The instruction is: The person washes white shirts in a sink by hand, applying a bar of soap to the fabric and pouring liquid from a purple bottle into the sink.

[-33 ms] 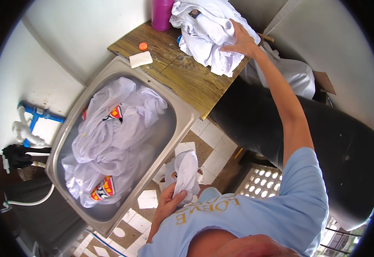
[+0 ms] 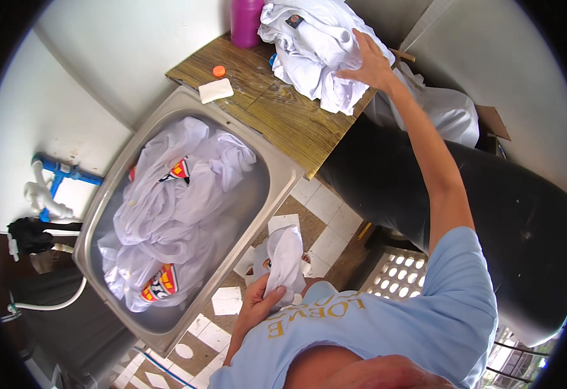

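Pinching a bunched white cloth (image 2: 285, 256), the left hand (image 2: 256, 306) has it between thumb and fingers beside the metal sink (image 2: 286, 178). Over on the wooden counter (image 2: 277, 123), a white garment pile (image 2: 316, 48) lies against the right hand (image 2: 374, 69), its fingers spread wide.

Above the steel sink (image 2: 287, 172), the purple bottle (image 2: 246, 23) is cut off; right of the sink, white cloth (image 2: 285, 259) hides some fingers of the left hand (image 2: 257, 303).
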{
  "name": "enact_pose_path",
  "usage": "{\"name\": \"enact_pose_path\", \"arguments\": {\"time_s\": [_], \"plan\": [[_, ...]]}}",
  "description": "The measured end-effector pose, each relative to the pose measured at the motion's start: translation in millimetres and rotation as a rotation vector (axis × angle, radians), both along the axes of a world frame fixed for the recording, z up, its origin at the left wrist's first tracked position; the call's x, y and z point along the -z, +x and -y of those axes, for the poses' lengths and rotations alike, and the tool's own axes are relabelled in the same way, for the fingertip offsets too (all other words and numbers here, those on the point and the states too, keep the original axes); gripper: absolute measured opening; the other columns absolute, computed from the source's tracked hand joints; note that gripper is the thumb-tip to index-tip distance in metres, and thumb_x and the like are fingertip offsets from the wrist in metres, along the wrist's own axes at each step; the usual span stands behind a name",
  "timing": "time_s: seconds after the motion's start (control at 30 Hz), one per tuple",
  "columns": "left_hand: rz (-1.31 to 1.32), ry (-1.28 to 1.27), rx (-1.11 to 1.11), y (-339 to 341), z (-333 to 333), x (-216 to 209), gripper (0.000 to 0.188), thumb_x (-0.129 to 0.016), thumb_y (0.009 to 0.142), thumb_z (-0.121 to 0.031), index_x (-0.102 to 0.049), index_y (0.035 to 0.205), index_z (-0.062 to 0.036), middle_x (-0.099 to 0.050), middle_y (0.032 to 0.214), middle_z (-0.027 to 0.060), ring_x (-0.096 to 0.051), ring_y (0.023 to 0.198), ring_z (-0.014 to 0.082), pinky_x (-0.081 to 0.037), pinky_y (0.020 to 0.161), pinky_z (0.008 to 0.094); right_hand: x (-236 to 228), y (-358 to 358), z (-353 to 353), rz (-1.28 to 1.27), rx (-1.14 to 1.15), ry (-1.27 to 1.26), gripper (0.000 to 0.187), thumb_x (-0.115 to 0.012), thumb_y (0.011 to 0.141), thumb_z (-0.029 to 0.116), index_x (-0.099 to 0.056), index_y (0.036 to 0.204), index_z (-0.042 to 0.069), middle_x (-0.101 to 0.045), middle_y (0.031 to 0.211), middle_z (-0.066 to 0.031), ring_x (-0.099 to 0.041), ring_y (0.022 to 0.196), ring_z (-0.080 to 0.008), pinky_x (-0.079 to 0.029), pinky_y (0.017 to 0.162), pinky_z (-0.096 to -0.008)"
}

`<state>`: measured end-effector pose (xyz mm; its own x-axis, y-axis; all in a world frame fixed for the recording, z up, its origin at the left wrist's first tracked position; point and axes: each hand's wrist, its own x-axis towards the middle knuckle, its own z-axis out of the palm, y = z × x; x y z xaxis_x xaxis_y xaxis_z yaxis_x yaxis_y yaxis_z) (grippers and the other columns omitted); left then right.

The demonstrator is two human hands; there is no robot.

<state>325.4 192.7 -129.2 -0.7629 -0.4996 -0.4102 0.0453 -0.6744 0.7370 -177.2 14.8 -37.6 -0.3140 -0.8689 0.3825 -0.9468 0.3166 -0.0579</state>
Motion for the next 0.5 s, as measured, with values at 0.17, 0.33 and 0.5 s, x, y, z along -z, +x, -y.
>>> {"name": "enact_pose_path", "arguments": {"time_s": [0.17, 0.33, 0.5], "plan": [[-0.025, -0.265, 0.158, 7.1, 12.3, -11.7, 0.034, -0.056, 0.093, -0.017, -0.056, 0.120, 0.0021, -0.061, 0.100, 0.0046, -0.054, 0.090, 0.0101, -0.043, 0.079, 0.0259, -9.1, 137.6, -108.3, 0.782, -0.350, -0.173, 0.076, -0.077, 0.075, 0.029, -0.042, 0.137, 0.002, -0.046, 0.137, -0.0167, -0.038, 0.131, -0.0259, -0.030, 0.109, -0.0411], [-0.073, -0.405, 0.279, 6.2, 21.1, -21.8, 0.034, -0.049, 0.097, -0.024, -0.058, 0.117, 0.0023, -0.059, 0.090, 0.0042, -0.051, 0.084, 0.0108, -0.042, 0.075, 0.0273, 21.8, 249.1, -198.9, 1.568, -0.512, 0.060, 0.045, -0.068, 0.084, 0.014, -0.054, 0.125, 0.002, -0.057, 0.121, -0.0104, -0.056, 0.110, -0.0201, -0.043, 0.094, -0.0338], [-0.085, -0.373, 0.271, 14.3, 18.8, -40.2, 0.029, -0.051, 0.097, -0.024, -0.060, 0.105, 0.0018, -0.055, 0.077, -0.0011, -0.046, 0.073, 0.0055, -0.039, 0.062, 0.0243, 6.8, 281.6, -230.2, 1.623, -0.616, -0.064, 0.032, -0.064, 0.086, 0.005, -0.060, 0.117, 0.000, -0.064, 0.106, -0.0128, -0.063, 0.096, -0.0205, -0.049, 0.086, -0.0334]]}}
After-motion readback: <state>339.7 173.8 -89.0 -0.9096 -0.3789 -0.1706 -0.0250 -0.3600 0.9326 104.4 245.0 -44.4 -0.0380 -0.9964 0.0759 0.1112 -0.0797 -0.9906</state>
